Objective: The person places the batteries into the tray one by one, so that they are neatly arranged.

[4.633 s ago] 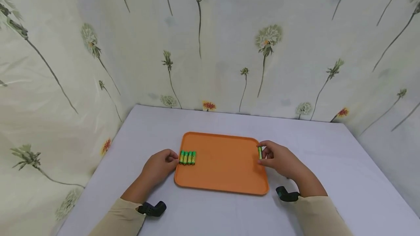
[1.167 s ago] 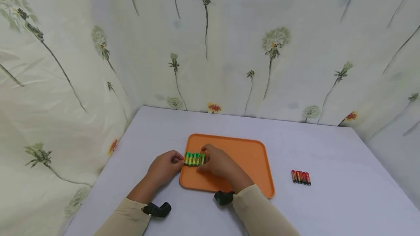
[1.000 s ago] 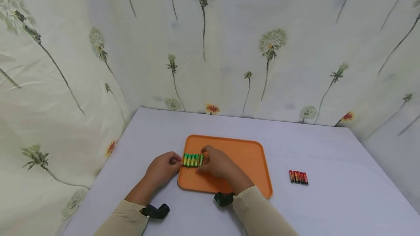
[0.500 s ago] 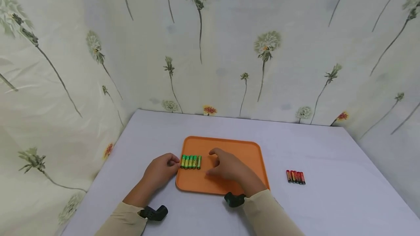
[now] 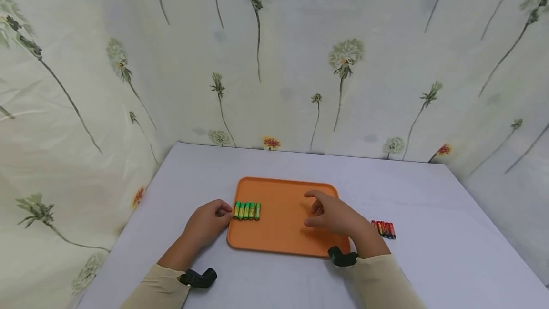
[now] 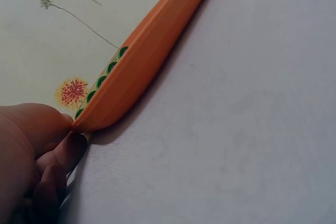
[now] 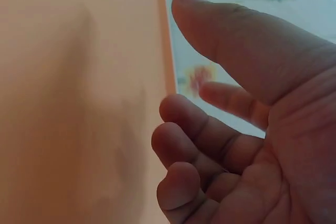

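Presently, the left hand (image 5: 208, 222) pinches the orange tray (image 5: 280, 221) by its left rim; five green batteries (image 5: 247, 211) lie in a row just inside. Lifting that edge could roll them toward the right hand (image 5: 336, 214), spread loosely above, holding nothing.

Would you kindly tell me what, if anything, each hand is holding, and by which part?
The left hand pinches the orange tray by its left rim; the right hand holds nothing.
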`<state>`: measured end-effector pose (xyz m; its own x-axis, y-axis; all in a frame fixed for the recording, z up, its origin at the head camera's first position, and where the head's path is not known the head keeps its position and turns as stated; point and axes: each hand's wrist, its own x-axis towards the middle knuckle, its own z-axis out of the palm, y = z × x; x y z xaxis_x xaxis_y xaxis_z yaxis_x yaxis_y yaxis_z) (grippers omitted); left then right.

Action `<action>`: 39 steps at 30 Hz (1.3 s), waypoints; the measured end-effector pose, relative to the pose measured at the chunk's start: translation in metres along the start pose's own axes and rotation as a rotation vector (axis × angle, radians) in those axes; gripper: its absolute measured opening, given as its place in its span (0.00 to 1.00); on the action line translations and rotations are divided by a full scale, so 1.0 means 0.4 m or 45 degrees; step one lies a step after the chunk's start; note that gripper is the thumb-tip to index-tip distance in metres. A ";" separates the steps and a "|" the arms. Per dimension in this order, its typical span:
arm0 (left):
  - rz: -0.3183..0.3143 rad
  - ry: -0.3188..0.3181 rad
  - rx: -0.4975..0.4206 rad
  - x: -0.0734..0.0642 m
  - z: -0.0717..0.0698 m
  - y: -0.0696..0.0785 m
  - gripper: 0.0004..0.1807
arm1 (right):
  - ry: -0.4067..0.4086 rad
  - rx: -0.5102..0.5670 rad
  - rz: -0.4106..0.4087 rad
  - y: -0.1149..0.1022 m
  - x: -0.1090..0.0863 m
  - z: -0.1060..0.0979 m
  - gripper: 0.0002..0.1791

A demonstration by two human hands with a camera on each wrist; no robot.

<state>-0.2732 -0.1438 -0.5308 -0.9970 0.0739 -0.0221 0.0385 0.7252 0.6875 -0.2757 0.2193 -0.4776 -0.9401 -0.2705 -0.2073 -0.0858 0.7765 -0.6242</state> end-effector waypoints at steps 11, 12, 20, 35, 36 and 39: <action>-0.016 0.004 0.010 -0.004 -0.007 -0.005 0.05 | 0.081 -0.060 0.054 0.153 -0.082 -0.111 0.42; -0.013 0.002 0.006 -0.004 -0.007 -0.006 0.05 | 0.084 -0.071 0.067 0.163 -0.089 -0.119 0.41; -0.028 -0.005 -0.004 -0.006 -0.006 -0.003 0.05 | 0.111 -0.099 0.111 0.242 -0.155 -0.149 0.38; -0.013 -0.009 -0.016 -0.005 0.002 0.003 0.05 | 0.218 -0.125 0.276 0.354 -0.235 -0.187 0.43; -0.011 -0.008 -0.017 -0.005 0.002 0.003 0.05 | 0.220 -0.130 0.282 0.358 -0.236 -0.189 0.43; -0.006 -0.006 -0.020 -0.005 0.002 0.005 0.05 | 0.219 -0.150 0.299 0.372 -0.243 -0.196 0.43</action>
<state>-0.2710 -0.1420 -0.5301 -0.9969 0.0737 -0.0289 0.0326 0.7145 0.6989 -0.2229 0.4059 -0.4912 -0.9800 0.0165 -0.1984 0.1120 0.8696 -0.4809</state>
